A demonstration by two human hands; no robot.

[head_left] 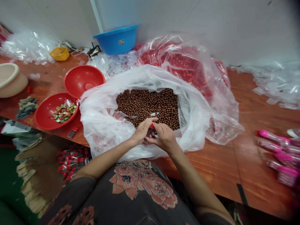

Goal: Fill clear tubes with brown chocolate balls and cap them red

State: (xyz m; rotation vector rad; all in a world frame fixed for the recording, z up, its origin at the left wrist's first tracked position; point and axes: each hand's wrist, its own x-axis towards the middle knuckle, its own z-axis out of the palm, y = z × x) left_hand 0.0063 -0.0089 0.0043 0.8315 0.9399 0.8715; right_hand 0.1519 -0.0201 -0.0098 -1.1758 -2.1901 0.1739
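See a table (211,170), cut off at both sides. See a white bag (102,132) gaping open there, partly hiding a clear bag (182,65) with indistinct red contents. In the white one, see brown balls (147,103) of hidden depth. Above their near edge, see left hand (142,130) and right hand (165,136), fingers clamped on a small red-capped container (152,132), largely covered.

Passable over the bare tabletop (217,168) right of the white bag (97,128) as far as the pink-topped tubes (287,159), but blocked left by two red bowls (43,109) and behind by the red-filled clear bag (182,67) and blue basin (117,40).
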